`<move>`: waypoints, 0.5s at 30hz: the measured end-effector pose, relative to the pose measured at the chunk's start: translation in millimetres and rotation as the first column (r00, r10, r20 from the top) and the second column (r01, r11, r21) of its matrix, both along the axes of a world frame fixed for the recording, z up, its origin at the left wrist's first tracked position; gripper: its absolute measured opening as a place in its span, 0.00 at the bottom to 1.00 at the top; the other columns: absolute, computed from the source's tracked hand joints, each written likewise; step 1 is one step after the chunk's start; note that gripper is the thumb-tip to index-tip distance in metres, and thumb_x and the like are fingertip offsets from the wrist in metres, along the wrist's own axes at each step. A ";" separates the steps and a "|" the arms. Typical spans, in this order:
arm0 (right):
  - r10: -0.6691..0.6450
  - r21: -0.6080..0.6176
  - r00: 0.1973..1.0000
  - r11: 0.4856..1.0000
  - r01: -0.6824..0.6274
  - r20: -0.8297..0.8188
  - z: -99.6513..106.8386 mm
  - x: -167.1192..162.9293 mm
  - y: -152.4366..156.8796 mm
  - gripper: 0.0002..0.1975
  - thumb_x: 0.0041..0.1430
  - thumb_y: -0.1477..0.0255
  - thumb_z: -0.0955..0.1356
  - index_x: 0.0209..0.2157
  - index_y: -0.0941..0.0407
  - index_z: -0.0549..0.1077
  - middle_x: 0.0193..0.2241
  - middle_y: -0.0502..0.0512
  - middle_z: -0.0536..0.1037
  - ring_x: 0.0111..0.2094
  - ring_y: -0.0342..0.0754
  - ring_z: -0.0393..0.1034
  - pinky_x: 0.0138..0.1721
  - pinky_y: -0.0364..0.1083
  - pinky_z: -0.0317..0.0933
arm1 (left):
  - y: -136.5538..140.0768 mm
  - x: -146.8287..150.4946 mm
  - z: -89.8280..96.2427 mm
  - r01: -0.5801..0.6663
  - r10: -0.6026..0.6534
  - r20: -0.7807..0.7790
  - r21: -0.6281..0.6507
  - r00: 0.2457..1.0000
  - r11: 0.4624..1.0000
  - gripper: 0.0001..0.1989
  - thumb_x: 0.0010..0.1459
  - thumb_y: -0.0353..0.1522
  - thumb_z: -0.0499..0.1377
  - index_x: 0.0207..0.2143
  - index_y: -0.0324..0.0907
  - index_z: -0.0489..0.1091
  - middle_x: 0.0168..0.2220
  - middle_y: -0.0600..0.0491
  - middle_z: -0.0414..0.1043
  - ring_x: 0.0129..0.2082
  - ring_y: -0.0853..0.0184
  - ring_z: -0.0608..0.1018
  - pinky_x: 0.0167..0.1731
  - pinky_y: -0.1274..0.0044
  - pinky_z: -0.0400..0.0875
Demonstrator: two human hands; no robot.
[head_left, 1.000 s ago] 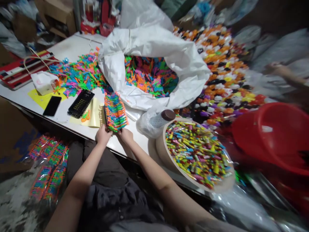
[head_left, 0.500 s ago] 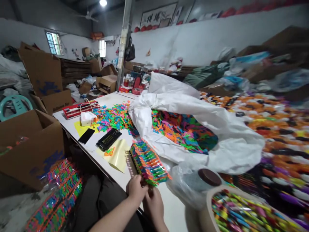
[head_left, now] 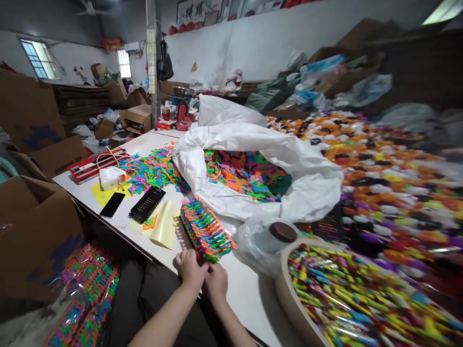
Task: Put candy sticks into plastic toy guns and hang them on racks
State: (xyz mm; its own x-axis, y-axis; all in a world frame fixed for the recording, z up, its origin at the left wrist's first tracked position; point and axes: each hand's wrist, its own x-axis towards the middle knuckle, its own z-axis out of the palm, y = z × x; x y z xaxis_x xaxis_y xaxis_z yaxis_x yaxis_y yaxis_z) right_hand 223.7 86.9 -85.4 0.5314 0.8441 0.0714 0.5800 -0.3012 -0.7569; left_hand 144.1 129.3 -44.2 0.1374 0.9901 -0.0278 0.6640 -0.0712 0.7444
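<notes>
A bundle of small bright plastic pieces (head_left: 207, 229), stacked in rows with a dark toothed edge along its left side, lies over the white table in front of me. My left hand (head_left: 190, 269) is closed at the bundle's near end. Close beside it, my right hand (head_left: 216, 283) is also closed, its fingers curled inward below the same end; what is between those fingers is hidden. Left of the bundle, a yellow sheet (head_left: 162, 226) carries a few loose orange and green pieces (head_left: 150, 222). A black slotted rack (head_left: 147, 204) lies beyond that sheet.
A white sack (head_left: 311, 178) gapes open with loose colourful pieces inside. A clear bag and a jar with a brown lid (head_left: 283, 232) stand right of my hands, near a tub of coloured pieces (head_left: 284, 270). A phone (head_left: 112, 205) and red device (head_left: 96, 165) lie left.
The view has turned to the right, so things sit further left and more of the tub shows. Both hands stay closed at the bundle's near end.
</notes>
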 end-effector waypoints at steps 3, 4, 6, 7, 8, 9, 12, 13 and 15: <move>-0.023 0.004 0.999 1.000 0.023 0.040 3.0 -1.8 -1.4 0.18 0.51 0.63 0.60 0.21 0.59 0.75 0.28 0.62 0.76 0.36 0.55 0.65 0.39 0.49 0.49 | -0.3 -0.8 2.3 0.016 -0.016 -0.020 0.018 1.000 1.000 0.09 0.46 0.32 0.63 0.29 0.39 0.67 0.33 0.51 0.72 0.42 0.60 0.71 0.52 0.66 0.54; -0.033 0.004 0.998 0.999 0.033 0.047 4.3 -2.3 -1.5 0.17 0.50 0.64 0.61 0.20 0.59 0.74 0.28 0.62 0.76 0.36 0.55 0.65 0.39 0.48 0.48 | -0.3 -1.0 3.0 0.020 -0.020 -0.024 0.022 1.000 1.000 0.09 0.46 0.33 0.64 0.29 0.39 0.67 0.33 0.51 0.72 0.42 0.60 0.71 0.52 0.66 0.54; -0.049 -0.004 0.997 0.999 0.049 0.052 7.1 -3.1 -1.1 0.16 0.50 0.64 0.61 0.21 0.60 0.74 0.28 0.62 0.76 0.36 0.54 0.65 0.38 0.48 0.47 | 0.3 -1.6 4.3 0.032 -0.031 -0.034 0.029 0.999 0.999 0.09 0.47 0.34 0.63 0.30 0.39 0.68 0.33 0.51 0.73 0.43 0.60 0.72 0.51 0.66 0.54; -0.051 -0.010 0.997 0.999 0.052 0.052 8.7 -3.7 -0.6 0.16 0.51 0.65 0.61 0.22 0.60 0.74 0.28 0.62 0.76 0.36 0.54 0.65 0.37 0.48 0.47 | 0.8 -2.1 4.9 0.039 -0.037 -0.040 0.032 0.999 0.999 0.08 0.48 0.34 0.63 0.30 0.39 0.68 0.33 0.51 0.73 0.43 0.60 0.72 0.51 0.67 0.54; -0.050 -0.019 0.998 0.999 0.051 0.049 10.4 -4.5 0.0 0.16 0.52 0.65 0.61 0.23 0.60 0.74 0.29 0.62 0.76 0.36 0.54 0.66 0.37 0.48 0.47 | 1.5 -2.8 5.3 0.046 -0.044 -0.046 0.035 0.998 0.998 0.08 0.49 0.33 0.62 0.30 0.39 0.69 0.33 0.51 0.73 0.43 0.60 0.72 0.51 0.67 0.54; -0.050 -0.031 0.998 0.998 0.052 0.046 12.0 -5.7 0.6 0.16 0.52 0.65 0.61 0.24 0.60 0.75 0.29 0.62 0.76 0.36 0.54 0.66 0.37 0.48 0.47 | 2.2 -3.5 5.5 0.055 -0.053 -0.052 0.039 0.997 0.998 0.07 0.50 0.33 0.62 0.30 0.39 0.69 0.33 0.51 0.73 0.43 0.60 0.72 0.51 0.67 0.53; -0.091 -0.052 0.995 0.994 0.092 0.030 15.0 -12.0 0.7 0.15 0.53 0.67 0.61 0.27 0.60 0.75 0.29 0.62 0.75 0.36 0.53 0.66 0.37 0.48 0.48 | 4.0 -4.9 4.6 0.088 -0.085 -0.063 0.037 0.994 0.995 0.07 0.50 0.33 0.61 0.30 0.39 0.69 0.32 0.49 0.73 0.42 0.60 0.73 0.51 0.66 0.54; -0.124 -0.047 0.992 0.991 0.124 0.012 15.0 -14.4 -0.1 0.15 0.53 0.67 0.60 0.28 0.60 0.75 0.30 0.62 0.75 0.36 0.53 0.65 0.37 0.47 0.49 | 4.4 -4.8 3.9 0.110 -0.108 -0.066 0.035 0.992 0.993 0.07 0.50 0.34 0.61 0.30 0.38 0.70 0.32 0.49 0.73 0.41 0.60 0.73 0.51 0.66 0.54; -0.201 -0.014 0.979 0.980 0.200 -0.041 13.2 -17.6 -3.1 0.15 0.53 0.68 0.60 0.29 0.60 0.74 0.30 0.62 0.75 0.35 0.53 0.65 0.37 0.47 0.51 | 4.5 -3.5 2.3 0.165 -0.162 -0.072 0.035 0.984 0.986 0.09 0.50 0.35 0.61 0.30 0.38 0.70 0.31 0.49 0.73 0.40 0.60 0.73 0.52 0.66 0.54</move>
State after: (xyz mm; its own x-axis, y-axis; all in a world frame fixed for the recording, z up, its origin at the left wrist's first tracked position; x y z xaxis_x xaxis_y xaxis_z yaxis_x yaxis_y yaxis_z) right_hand 206.1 83.8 -72.1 0.6922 0.7207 0.0375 0.4748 -0.4157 -0.7757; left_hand 140.5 133.8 -41.9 0.2969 0.9549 -0.0033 0.6904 -0.2123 0.6916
